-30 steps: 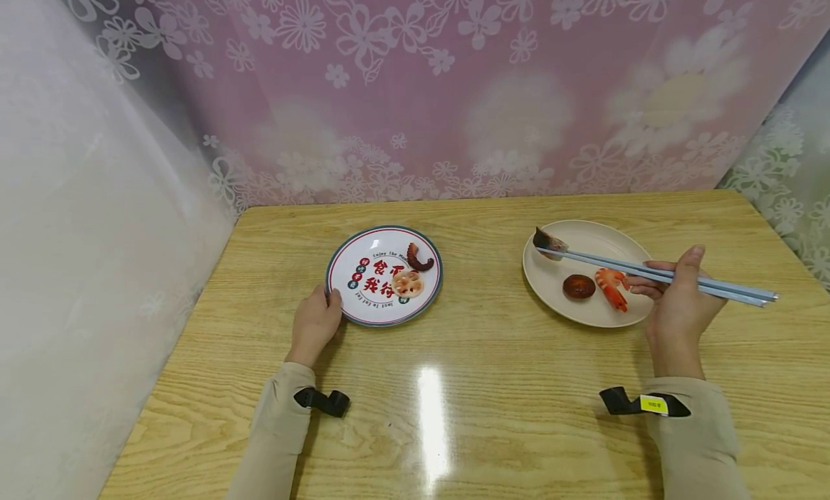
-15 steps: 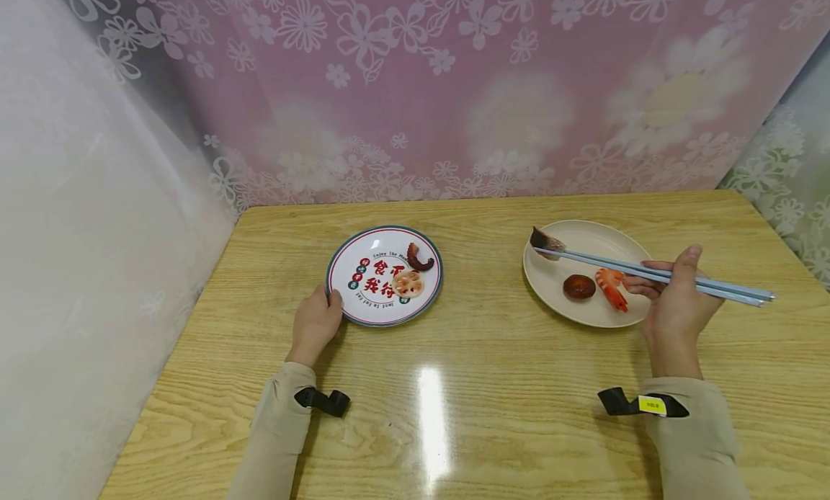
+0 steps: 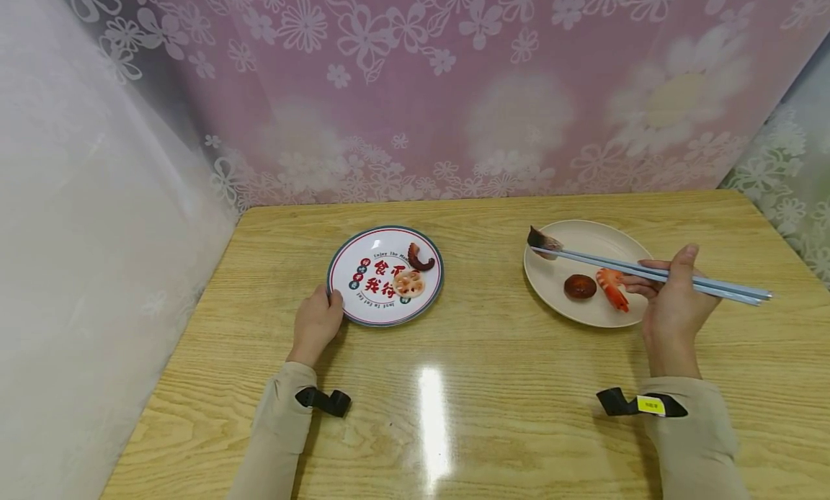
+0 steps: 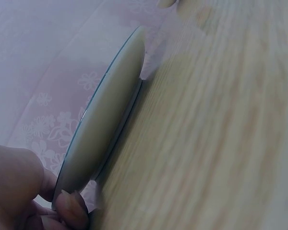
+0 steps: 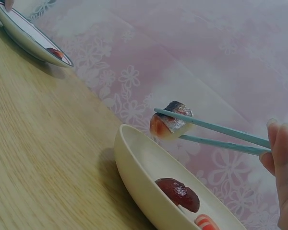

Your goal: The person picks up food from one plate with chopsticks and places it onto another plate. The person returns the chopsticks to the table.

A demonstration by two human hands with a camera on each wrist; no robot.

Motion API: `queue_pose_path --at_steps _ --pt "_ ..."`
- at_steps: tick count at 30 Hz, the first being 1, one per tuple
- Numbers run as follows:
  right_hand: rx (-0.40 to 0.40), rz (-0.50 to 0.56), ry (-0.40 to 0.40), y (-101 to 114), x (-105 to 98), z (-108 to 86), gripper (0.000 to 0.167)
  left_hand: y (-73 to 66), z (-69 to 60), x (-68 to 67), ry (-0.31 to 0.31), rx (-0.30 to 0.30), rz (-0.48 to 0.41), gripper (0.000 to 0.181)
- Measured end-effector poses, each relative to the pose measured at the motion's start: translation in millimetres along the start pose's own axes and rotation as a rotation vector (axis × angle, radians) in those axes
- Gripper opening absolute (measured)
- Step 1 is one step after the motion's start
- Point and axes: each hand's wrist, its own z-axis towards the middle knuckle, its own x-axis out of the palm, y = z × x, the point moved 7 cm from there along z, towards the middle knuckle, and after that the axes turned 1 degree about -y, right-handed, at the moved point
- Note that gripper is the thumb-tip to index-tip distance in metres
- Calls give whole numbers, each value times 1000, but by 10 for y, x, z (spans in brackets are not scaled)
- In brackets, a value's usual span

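Note:
My right hand (image 3: 677, 313) grips a pair of light blue chopsticks (image 3: 733, 289). Between their tips is a piece of fish (image 5: 175, 120) with dark silvery skin, raised above the beige plate (image 3: 606, 240) in the right wrist view. On that plate lie a brown mushroom cap (image 3: 580, 287) and an orange shrimp (image 3: 612, 289), the latter partly under the chopsticks. With thumb above and fingers beneath, my left hand (image 3: 316, 326) pinches the near-left rim of a white plate (image 3: 346, 266) with red lettering. This plate bears a lotus root slice (image 3: 408, 284) and an octopus tentacle (image 3: 420, 258).
Both plates stand on a wood-grain table (image 3: 480, 327), with a stretch of tabletop between them. Behind the table hangs a pink flowered curtain (image 3: 415, 111). A pale sheet (image 3: 97, 233) hangs along the left side.
My right hand, the chopsticks and the fish piece have shifted slightly left. The left hand and both plates look unmoved.

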Motion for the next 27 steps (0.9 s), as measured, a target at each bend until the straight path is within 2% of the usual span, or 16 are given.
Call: queue_pose_path --at_steps 4,10,14,27 --pt "-8 -10 12 -6 21 -18 48 -1 1 -1 -3 -1 4 30" --pt "34 9 18 -38 47 -44 48 -2 0 5 4 -10 4 30" --pt "32 -11 42 -56 89 -52 50 -1 -4 6 4 -11 -1 31" --pt "37 -41 60 -112 170 -116 51 -12 5 -9 -22 19 11 29"
